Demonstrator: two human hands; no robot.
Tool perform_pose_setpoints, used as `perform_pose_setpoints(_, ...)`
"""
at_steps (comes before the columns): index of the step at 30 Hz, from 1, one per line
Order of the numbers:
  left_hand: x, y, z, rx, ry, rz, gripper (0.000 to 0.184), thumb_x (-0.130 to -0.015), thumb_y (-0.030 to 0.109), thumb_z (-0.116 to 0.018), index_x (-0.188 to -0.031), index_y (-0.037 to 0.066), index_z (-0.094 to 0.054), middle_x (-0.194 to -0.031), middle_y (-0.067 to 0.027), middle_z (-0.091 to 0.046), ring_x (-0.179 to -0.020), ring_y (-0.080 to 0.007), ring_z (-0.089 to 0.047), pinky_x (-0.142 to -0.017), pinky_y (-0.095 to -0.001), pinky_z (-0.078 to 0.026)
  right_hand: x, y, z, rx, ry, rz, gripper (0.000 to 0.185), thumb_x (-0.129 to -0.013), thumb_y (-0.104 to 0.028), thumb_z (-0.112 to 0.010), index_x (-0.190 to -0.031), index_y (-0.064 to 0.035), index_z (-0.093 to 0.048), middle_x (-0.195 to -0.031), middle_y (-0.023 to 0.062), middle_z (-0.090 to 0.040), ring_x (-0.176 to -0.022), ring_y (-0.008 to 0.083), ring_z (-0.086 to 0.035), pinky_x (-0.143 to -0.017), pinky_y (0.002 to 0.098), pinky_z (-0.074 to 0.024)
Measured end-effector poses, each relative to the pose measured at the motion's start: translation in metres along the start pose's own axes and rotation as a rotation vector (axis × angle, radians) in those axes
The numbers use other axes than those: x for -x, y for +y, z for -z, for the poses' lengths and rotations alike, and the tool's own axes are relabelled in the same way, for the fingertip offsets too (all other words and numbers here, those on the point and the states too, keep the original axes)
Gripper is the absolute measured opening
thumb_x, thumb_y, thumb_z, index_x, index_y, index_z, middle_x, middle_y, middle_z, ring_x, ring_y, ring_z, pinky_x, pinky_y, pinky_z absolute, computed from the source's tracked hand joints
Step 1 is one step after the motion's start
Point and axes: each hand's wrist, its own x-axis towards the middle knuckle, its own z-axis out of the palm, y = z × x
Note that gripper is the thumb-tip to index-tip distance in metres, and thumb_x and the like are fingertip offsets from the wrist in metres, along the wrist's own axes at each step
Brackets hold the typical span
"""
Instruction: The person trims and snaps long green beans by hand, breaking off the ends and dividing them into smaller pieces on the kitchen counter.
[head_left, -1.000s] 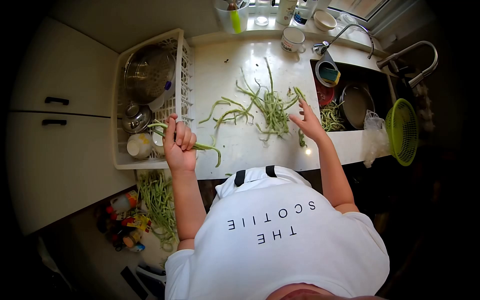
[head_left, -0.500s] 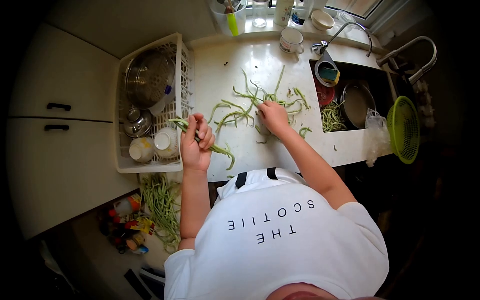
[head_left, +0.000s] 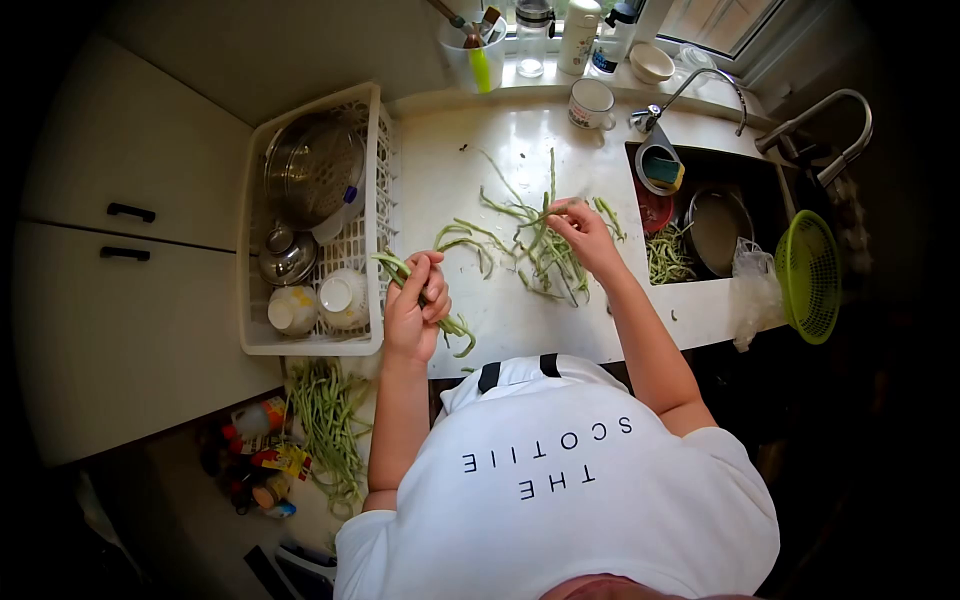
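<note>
A small bunch of long green beans is wrapped in the fingers of my left hand, with ends sticking out above and below the fist. To the right, my right hand pinches a long green bean at its fingertips, over a loose heap of beans on the white counter. A few more beans lie between the two hands. Some stray bits rest near the heap.
A white dish rack with pots and bowls stands left. More long beans lie below it, beside bottles and packets. Right is the sink, with cut beans and a pan. A green colander and a mug stand nearby.
My right hand has risen from the heap and shifted right, with a bean at its fingertips. The heap is spread differently. My left hand keeps its bunch; the view has shifted slightly.
</note>
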Motion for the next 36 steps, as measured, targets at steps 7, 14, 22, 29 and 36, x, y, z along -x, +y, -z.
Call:
perform_pose_setpoints(7, -0.012, -0.006, -0.033, -0.138, -0.074, 0.06, 0.017, -0.102, 0.02, -0.049, -0.1, 0.005, -0.057, -0.072, 0.0014, -0.047, -0.05, -0.0039, -0.035, -0.044, -0.0181, -0.026, 0.025, -0.068, 0.025, -0.284, -0.057, -0.205, 0.022, -0.093, -0.025, -0.065, -0.101, -0.0044, -0.066, -0.088, -0.0021, -0.066, -0.08, 0.0035, -0.058, -0.068, 0.02, -0.0451)
perform_pose_setpoints(14, -0.018, -0.026, -0.067, -0.531, -0.062, -0.061, 0.025, -0.095, 0.016, -0.062, -0.114, 0.0, -0.063, -0.085, -0.002, -0.065, -0.051, -0.0014, -0.037, -0.043, -0.0167, -0.026, 0.057, -0.099, -0.015, -0.221, -0.144, 0.046, 0.014, -0.087, -0.013, -0.072, -0.092, -0.0021, -0.066, -0.078, 0.0001, -0.066, -0.068, 0.004, -0.058, -0.06, 0.0193, -0.0457)
perform_pose_setpoints(22, -0.012, -0.028, -0.062, -0.722, -0.031, -0.25, 0.013, -0.092, 0.013, -0.065, -0.098, 0.001, -0.065, -0.083, -0.0025, -0.068, -0.053, -0.0014, -0.042, -0.047, -0.0194, -0.032, 0.068, -0.127, -0.005, 0.252, -0.067, 0.385, 0.013, -0.086, -0.011, -0.072, -0.093, -0.002, -0.065, -0.078, 0.0084, -0.068, -0.065, 0.0157, -0.067, -0.06, 0.0275, -0.0527)
perform_pose_setpoints(29, -0.005, -0.023, -0.067, -1.441, -0.155, -0.647, 0.015, -0.084, 0.01, -0.066, -0.093, -0.001, -0.061, -0.081, -0.0158, -0.064, -0.067, -0.0325, -0.061, -0.063, -0.0384, -0.049, 0.062, -0.12, -0.009, 0.791, -0.099, 0.809, 0.017, -0.078, -0.011, -0.067, -0.095, -0.0127, -0.064, -0.073, 0.0021, -0.059, -0.074, 0.0198, -0.062, -0.068, 0.0326, -0.0468)
perform_pose_setpoints(36, -0.009, -0.053, -0.045, -1.457, -0.227, -0.413, 0.016, -0.084, 0.014, -0.065, -0.083, -0.001, -0.063, -0.072, -0.0178, -0.061, -0.066, -0.0373, -0.059, -0.059, -0.0415, -0.046, 0.077, -0.074, -0.017, 0.756, -0.208, 0.552, 0.01, -0.078, -0.017, -0.064, -0.072, -0.0089, -0.062, -0.066, 0.0064, -0.06, -0.062, 0.0215, -0.059, -0.06, 0.0341, -0.0471)
